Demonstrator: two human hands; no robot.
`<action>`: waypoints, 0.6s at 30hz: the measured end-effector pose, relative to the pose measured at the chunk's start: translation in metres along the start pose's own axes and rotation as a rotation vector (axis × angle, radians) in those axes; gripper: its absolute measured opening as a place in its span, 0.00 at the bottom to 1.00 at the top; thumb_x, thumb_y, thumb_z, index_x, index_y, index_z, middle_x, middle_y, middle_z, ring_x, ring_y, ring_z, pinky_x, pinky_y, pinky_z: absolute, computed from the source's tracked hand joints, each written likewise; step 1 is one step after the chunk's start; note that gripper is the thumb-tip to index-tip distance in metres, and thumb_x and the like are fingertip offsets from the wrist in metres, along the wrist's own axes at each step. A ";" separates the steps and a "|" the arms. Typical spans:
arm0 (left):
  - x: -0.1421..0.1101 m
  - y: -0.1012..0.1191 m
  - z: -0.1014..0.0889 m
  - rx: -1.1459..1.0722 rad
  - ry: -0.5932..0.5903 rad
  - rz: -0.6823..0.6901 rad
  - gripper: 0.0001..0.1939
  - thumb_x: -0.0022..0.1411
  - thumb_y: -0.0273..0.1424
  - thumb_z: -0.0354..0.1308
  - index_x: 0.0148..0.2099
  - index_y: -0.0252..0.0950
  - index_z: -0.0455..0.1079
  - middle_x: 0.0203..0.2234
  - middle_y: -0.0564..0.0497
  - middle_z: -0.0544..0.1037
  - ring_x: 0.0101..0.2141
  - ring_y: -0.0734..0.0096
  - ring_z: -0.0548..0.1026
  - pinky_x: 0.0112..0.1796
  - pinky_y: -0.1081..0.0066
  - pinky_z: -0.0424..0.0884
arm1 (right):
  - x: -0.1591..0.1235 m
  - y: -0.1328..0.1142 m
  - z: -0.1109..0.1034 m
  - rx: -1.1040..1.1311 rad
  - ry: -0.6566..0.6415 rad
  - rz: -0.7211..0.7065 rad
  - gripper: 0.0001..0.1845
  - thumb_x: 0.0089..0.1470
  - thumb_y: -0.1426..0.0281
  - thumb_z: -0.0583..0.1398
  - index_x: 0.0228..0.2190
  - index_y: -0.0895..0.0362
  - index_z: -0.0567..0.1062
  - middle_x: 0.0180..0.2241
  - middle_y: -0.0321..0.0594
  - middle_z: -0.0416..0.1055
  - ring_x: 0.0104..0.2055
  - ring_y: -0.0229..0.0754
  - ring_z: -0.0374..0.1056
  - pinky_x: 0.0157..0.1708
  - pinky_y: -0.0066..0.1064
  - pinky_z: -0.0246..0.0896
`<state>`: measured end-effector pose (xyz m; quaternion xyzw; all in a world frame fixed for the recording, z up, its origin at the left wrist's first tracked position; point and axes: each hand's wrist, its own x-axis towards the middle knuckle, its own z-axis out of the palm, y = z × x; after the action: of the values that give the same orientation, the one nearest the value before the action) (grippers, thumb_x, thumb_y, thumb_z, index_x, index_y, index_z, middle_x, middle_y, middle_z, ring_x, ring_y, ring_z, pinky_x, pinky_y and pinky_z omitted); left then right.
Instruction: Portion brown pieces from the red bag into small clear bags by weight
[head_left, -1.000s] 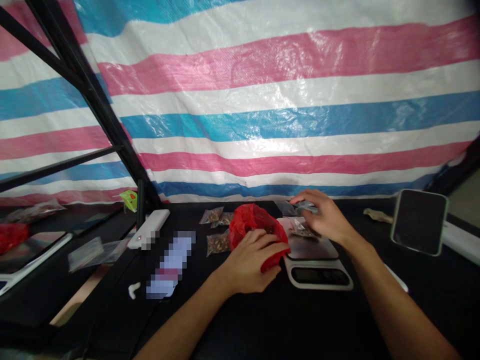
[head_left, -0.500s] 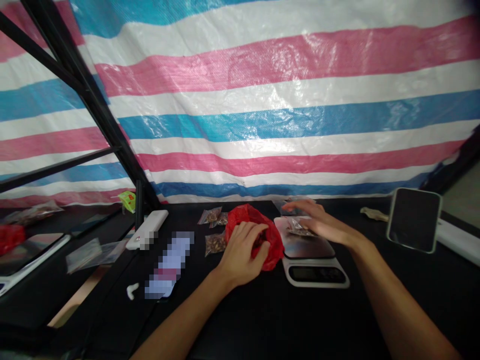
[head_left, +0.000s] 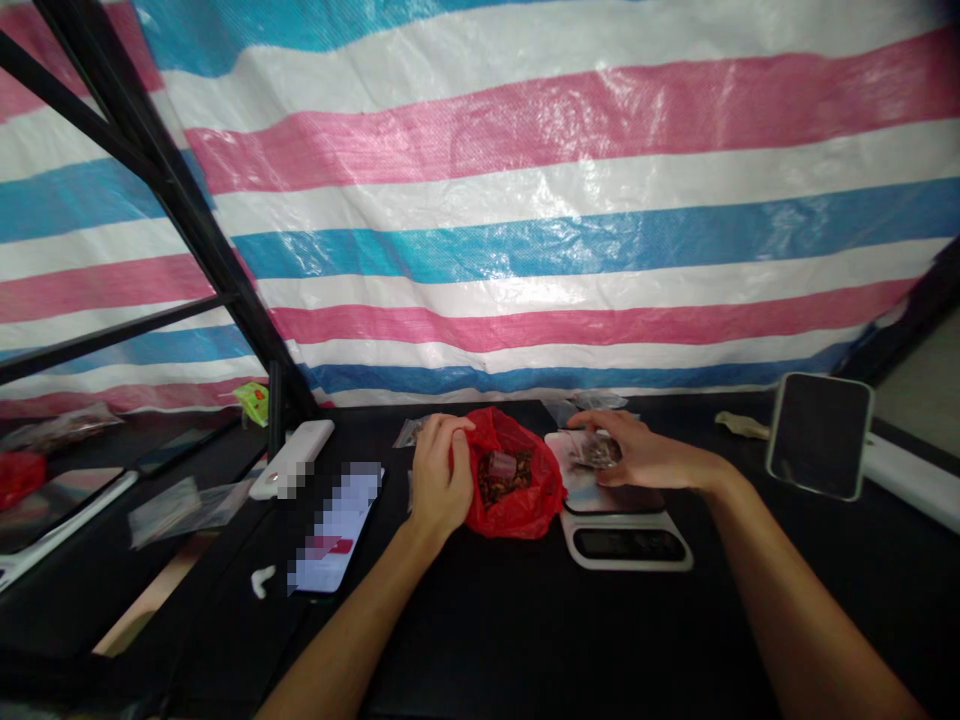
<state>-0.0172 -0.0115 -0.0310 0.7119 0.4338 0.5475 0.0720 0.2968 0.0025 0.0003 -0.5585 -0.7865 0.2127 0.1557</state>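
Note:
A red plastic bag stands wide at the mouth, with brown dried bits and a small clear reddish piece inside. My left hand is at its left rim, fingers curled and pinching the edge. On the metal plate of a white kitchen scale rests a small clear plastic bag of brown bits. My right hand reaches over the plate from the right, thumb and fingers closed on this little bag. The scale's display is dark and unreadable.
Clear bags lie behind the scale, and a filled packet sits partly behind my left hand. Leftward are a phone, a white earbud and a white box-like device. A dark-screened device leans at right.
My left hand has drawn back leftward from over the red bag, leaving its contents in view. My right hand has lowered and closed on the small bag upon the scale.

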 end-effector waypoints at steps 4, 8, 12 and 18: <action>0.000 0.001 0.000 -0.041 -0.008 0.006 0.14 0.75 0.30 0.43 0.43 0.38 0.71 0.39 0.47 0.74 0.43 0.64 0.73 0.47 0.63 0.67 | 0.001 0.002 0.001 -0.005 0.029 0.015 0.35 0.43 0.65 0.70 0.55 0.46 0.75 0.47 0.44 0.74 0.53 0.58 0.70 0.57 0.53 0.61; 0.000 0.003 0.000 -0.097 -0.076 0.030 0.12 0.75 0.32 0.46 0.44 0.38 0.71 0.40 0.47 0.74 0.44 0.64 0.73 0.47 0.64 0.68 | 0.011 0.009 0.004 0.015 0.189 -0.039 0.25 0.51 0.61 0.68 0.51 0.47 0.77 0.40 0.41 0.75 0.46 0.56 0.72 0.53 0.55 0.64; 0.000 0.004 0.001 -0.162 -0.154 0.021 0.09 0.73 0.34 0.52 0.49 0.38 0.70 0.44 0.46 0.76 0.47 0.63 0.74 0.51 0.62 0.70 | 0.026 -0.015 0.018 0.239 0.552 -0.182 0.23 0.59 0.60 0.64 0.54 0.48 0.68 0.44 0.42 0.74 0.47 0.50 0.71 0.53 0.47 0.65; -0.003 -0.001 0.007 -0.307 -0.284 -0.062 0.30 0.67 0.42 0.62 0.67 0.41 0.62 0.62 0.41 0.70 0.61 0.55 0.69 0.63 0.53 0.64 | 0.030 -0.082 0.060 0.437 0.521 -0.337 0.16 0.58 0.64 0.65 0.45 0.50 0.66 0.44 0.41 0.72 0.47 0.48 0.69 0.52 0.44 0.65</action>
<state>-0.0125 -0.0101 -0.0362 0.7489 0.3528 0.4987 0.2568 0.1916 -0.0025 -0.0091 -0.4102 -0.7373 0.1977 0.4990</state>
